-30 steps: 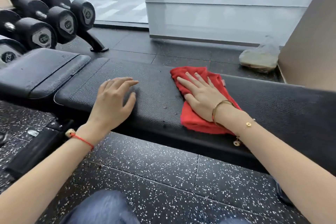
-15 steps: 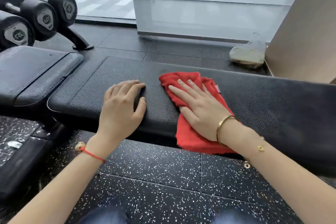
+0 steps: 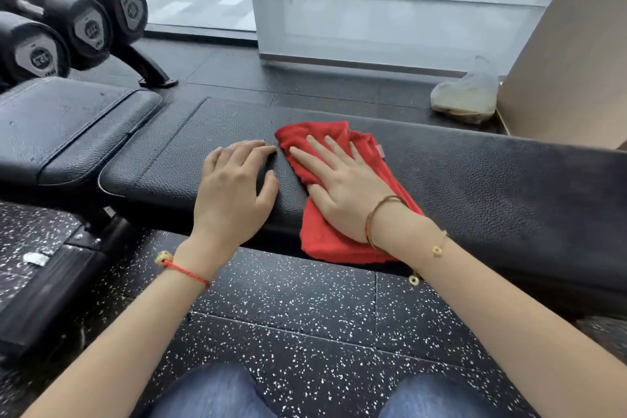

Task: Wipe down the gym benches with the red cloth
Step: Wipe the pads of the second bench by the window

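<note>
A long black padded gym bench [image 3: 492,176] runs across the view in front of me. The red cloth [image 3: 325,241] lies on its pad and hangs over the near edge. My right hand [image 3: 342,187] presses flat on the cloth with straight, spread fingers. My left hand [image 3: 234,190] rests on the bare pad just left of the cloth, fingers together and slightly bent, holding nothing. A second black pad [image 3: 64,125] adjoins the bench at the left.
A rack of black dumbbells [image 3: 78,24] stands at the far left. A clear plastic bag [image 3: 464,95] lies on the floor by the tan wall at the right. Speckled black rubber flooring [image 3: 305,309] lies below the bench, with my knees at the bottom edge.
My right hand has slid the red cloth leftward along the bench, closing the gap to my left hand. The left hand stays resting on the pad.
</note>
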`<move>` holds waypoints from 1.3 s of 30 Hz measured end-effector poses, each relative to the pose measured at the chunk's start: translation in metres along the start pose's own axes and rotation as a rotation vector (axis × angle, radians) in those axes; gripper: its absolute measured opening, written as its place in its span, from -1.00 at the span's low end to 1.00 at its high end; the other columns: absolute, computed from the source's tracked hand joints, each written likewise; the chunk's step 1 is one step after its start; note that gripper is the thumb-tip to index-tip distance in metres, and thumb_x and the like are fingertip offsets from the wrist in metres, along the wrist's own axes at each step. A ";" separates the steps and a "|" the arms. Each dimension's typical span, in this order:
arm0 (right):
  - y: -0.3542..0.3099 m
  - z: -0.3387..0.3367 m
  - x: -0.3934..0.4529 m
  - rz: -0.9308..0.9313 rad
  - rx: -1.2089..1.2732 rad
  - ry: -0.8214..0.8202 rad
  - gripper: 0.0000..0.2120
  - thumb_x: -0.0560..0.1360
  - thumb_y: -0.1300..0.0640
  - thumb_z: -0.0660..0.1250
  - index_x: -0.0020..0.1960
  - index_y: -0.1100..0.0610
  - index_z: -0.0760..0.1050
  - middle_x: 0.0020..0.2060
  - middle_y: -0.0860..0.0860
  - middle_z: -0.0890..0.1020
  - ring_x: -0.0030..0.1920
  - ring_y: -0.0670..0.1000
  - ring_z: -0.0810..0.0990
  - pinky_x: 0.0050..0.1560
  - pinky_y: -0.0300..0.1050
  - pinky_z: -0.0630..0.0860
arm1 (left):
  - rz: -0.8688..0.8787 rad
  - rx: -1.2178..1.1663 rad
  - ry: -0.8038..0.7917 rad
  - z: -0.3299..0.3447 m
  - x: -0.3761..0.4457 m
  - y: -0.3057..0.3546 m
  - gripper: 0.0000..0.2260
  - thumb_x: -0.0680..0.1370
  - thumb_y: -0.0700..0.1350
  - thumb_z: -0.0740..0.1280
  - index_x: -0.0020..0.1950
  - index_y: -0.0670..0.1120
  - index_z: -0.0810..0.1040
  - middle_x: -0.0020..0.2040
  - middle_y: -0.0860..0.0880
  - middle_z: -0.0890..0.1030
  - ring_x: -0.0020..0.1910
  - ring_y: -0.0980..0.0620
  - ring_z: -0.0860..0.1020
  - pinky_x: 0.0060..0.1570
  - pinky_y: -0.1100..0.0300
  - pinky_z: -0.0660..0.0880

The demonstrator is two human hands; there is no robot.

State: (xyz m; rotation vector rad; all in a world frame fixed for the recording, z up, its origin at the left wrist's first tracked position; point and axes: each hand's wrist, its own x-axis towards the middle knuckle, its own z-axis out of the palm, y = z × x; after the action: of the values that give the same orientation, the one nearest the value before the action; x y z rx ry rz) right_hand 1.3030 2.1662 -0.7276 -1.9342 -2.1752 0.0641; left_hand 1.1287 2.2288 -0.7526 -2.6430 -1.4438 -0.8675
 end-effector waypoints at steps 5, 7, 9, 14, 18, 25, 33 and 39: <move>0.027 -0.009 -0.015 0.091 0.042 -0.010 -0.46 0.60 0.02 0.07 0.54 -0.12 0.04 0.56 -0.07 0.02 0.56 0.02 -0.06 0.52 0.02 -0.19 | 0.003 -0.002 -0.006 0.000 0.000 -0.001 -0.63 0.56 0.01 0.17 0.31 -0.04 0.53 0.33 0.02 0.54 0.36 -0.02 0.43 0.43 -0.03 0.22; 0.036 -0.012 0.002 0.171 0.060 -0.030 -0.47 0.60 0.03 0.06 0.54 -0.12 0.04 0.56 -0.05 0.00 0.56 0.03 -0.07 0.51 0.04 -0.20 | 0.004 0.001 -0.014 0.000 0.000 -0.001 -0.63 0.56 0.01 0.16 0.31 -0.04 0.52 0.33 0.01 0.53 0.37 -0.01 0.42 0.44 -0.03 0.21; 0.036 -0.012 0.026 0.224 0.051 -0.056 -0.48 0.61 0.03 0.04 0.55 -0.10 0.03 0.57 -0.03 -0.02 0.56 0.05 -0.09 0.51 0.06 -0.20 | 0.000 0.007 -0.019 0.000 0.000 -0.001 -0.63 0.56 0.01 0.16 0.32 -0.05 0.52 0.34 0.01 0.52 0.38 -0.01 0.41 0.44 -0.02 0.21; 0.008 -0.002 0.051 0.194 0.029 -0.061 -0.47 0.61 0.02 0.01 0.56 -0.09 0.00 0.57 -0.01 -0.03 0.56 0.07 -0.10 0.51 0.10 -0.23 | -0.009 0.010 -0.031 -0.002 0.000 0.000 -0.62 0.56 0.00 0.16 0.33 -0.06 0.51 0.34 0.00 0.52 0.38 -0.02 0.41 0.44 -0.01 0.21; 0.003 0.000 0.025 0.159 0.050 -0.032 -0.47 0.60 0.03 0.04 0.55 -0.12 0.02 0.56 -0.04 -0.02 0.56 0.03 -0.10 0.51 0.06 -0.24 | -0.002 0.018 -0.044 -0.003 -0.001 0.000 -0.61 0.56 0.00 0.14 0.33 -0.07 0.51 0.34 -0.01 0.52 0.38 -0.03 0.41 0.43 0.02 0.20; 0.035 -0.009 -0.004 0.357 0.054 -0.006 -0.48 0.60 0.02 0.06 0.54 -0.15 0.04 0.56 -0.05 -0.01 0.56 0.04 -0.09 0.53 0.07 -0.20 | 0.010 0.012 -0.083 -0.003 0.001 -0.002 -0.55 0.54 0.02 0.07 0.35 -0.09 0.50 0.36 -0.05 0.50 0.40 -0.05 0.38 0.46 -0.03 0.17; 0.029 -0.005 0.045 0.398 0.021 -0.037 -0.48 0.61 0.03 0.03 0.55 -0.09 0.03 0.57 0.00 -0.03 0.56 0.08 -0.11 0.51 0.11 -0.23 | 0.011 0.034 -0.108 -0.003 0.002 -0.003 -0.62 0.58 -0.03 0.17 0.37 -0.08 0.47 0.38 -0.06 0.47 0.40 -0.08 0.35 0.47 -0.06 0.13; 0.011 -0.001 0.012 0.154 0.058 -0.034 -0.46 0.60 0.05 0.09 0.54 -0.14 0.05 0.56 -0.06 0.00 0.56 0.02 -0.10 0.51 0.06 -0.24 | 0.004 0.031 -0.075 -0.001 0.001 -0.003 -0.59 0.55 -0.01 0.12 0.35 -0.08 0.49 0.35 -0.05 0.49 0.37 -0.08 0.39 0.47 -0.09 0.16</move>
State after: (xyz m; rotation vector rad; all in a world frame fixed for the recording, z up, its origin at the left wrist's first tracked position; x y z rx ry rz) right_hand 1.3126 2.1793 -0.7266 -2.0783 -2.0176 0.1853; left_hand 1.1264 2.2307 -0.7521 -2.6827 -1.4541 -0.7468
